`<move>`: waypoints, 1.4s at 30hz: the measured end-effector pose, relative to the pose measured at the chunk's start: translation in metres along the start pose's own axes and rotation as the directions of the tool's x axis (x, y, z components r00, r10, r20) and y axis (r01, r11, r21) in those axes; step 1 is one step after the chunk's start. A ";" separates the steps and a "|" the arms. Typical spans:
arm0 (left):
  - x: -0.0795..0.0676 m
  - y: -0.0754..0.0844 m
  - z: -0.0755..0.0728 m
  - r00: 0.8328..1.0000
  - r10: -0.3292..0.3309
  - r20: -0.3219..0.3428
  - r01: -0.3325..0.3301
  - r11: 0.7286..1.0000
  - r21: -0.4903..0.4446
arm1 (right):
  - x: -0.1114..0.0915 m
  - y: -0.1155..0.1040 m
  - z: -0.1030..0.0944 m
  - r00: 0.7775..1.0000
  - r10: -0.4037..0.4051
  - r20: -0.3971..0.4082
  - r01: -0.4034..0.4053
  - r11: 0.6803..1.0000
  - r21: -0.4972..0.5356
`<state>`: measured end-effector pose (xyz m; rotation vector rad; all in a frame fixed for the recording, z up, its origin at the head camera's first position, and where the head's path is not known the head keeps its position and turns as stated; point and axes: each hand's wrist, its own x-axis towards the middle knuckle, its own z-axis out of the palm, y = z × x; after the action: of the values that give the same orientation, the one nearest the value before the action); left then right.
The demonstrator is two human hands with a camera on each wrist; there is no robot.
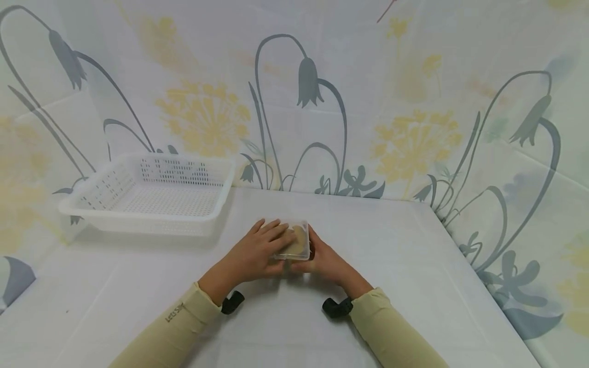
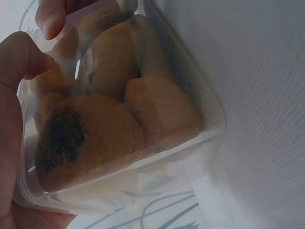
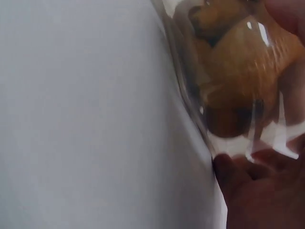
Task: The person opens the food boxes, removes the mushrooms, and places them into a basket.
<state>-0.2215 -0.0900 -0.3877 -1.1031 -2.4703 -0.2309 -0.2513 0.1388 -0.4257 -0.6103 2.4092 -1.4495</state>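
Hands meet at the middle of the desk [image 1: 391,266] around a clear plastic box [image 1: 294,241] of brown baked pieces. Left hand [image 1: 257,250] lies over the box's top from nine o'clock, fingers [image 1: 276,230] spread across the lid and thumb curled at its edge. Right hand [image 1: 324,260] clasps the box's side at three o'clock. White perforated basket [image 1: 152,194] sits at ten o'clock, well apart.

Clear box [image 1: 294,240] of golden-brown buns [image 2: 114,119], white perforated basket [image 1: 152,191], grey-yellow floral cloth [image 1: 414,128]
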 end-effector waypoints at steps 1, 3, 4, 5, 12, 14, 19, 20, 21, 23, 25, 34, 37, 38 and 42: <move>0.000 0.000 0.000 1.000 0.000 -0.005 0.000 1.000 0.002 | 0.000 -0.001 0.002 1.000 -0.007 -0.018 0.006 1.000 -0.019; 0.000 0.001 0.001 1.000 0.000 -0.011 0.000 1.000 0.005 | 0.000 -0.003 0.005 0.998 -0.019 -0.058 0.015 0.997 -0.069; 0.000 0.001 0.000 1.000 0.000 -0.014 0.000 1.000 0.002 | 0.000 -0.004 0.006 0.997 -0.024 -0.075 0.017 0.995 -0.095; 0.000 0.001 0.000 1.000 0.000 -0.016 0.000 1.000 0.002 | 0.000 -0.005 0.007 0.996 -0.027 -0.090 0.017 0.993 -0.114; -0.001 0.002 0.000 0.999 0.006 -0.034 -0.006 1.000 0.008 | 0.001 -0.008 0.010 0.990 -0.024 -0.141 -0.003 0.982 -0.191; 0.000 0.002 0.000 0.999 0.009 -0.038 -0.008 1.000 0.005 | 0.001 -0.008 0.009 0.989 -0.024 -0.147 -0.007 0.978 -0.208; 0.000 0.002 0.002 0.999 0.012 -0.044 -0.011 1.000 0.004 | 0.001 -0.007 0.009 0.989 -0.028 -0.145 -0.003 0.977 -0.214; -0.001 0.002 0.002 0.999 0.011 -0.045 -0.011 1.000 0.006 | 0.002 -0.006 0.009 0.989 -0.030 -0.143 -0.001 0.977 -0.214; -0.001 0.002 0.002 0.999 0.011 -0.047 -0.011 1.000 0.007 | 0.002 -0.006 0.009 0.989 -0.028 -0.142 -0.003 0.977 -0.214; -0.002 0.003 0.003 0.999 0.012 -0.051 -0.011 1.000 0.010 | 0.002 -0.006 0.009 0.990 -0.031 -0.140 -0.001 0.976 -0.218; -0.002 0.003 0.003 0.998 0.017 -0.061 -0.016 1.000 0.011 | 0.002 -0.007 0.009 0.989 -0.032 -0.142 -0.001 0.975 -0.223; 0.003 0.003 0.000 0.996 0.029 -0.084 -0.026 0.999 0.036 | 0.003 -0.009 0.009 0.984 -0.047 -0.170 0.007 0.973 -0.230; 0.003 0.003 -0.003 0.999 0.014 -0.046 -0.014 1.000 0.010 | 0.002 -0.009 0.010 0.986 -0.029 -0.162 -0.007 0.976 -0.218; 0.004 0.003 -0.005 1.000 0.006 -0.027 -0.006 1.000 -0.002 | 0.002 -0.008 0.010 0.986 -0.026 -0.162 -0.010 0.976 -0.219; 0.008 0.001 -0.014 0.998 -0.030 0.055 0.033 0.998 -0.059 | 0.002 -0.007 0.009 0.988 -0.020 -0.153 -0.012 0.979 -0.202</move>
<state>-0.2209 -0.0881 -0.3719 -1.1088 -2.5456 -0.2895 -0.2475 0.1279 -0.4239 -0.5655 2.7007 -1.3066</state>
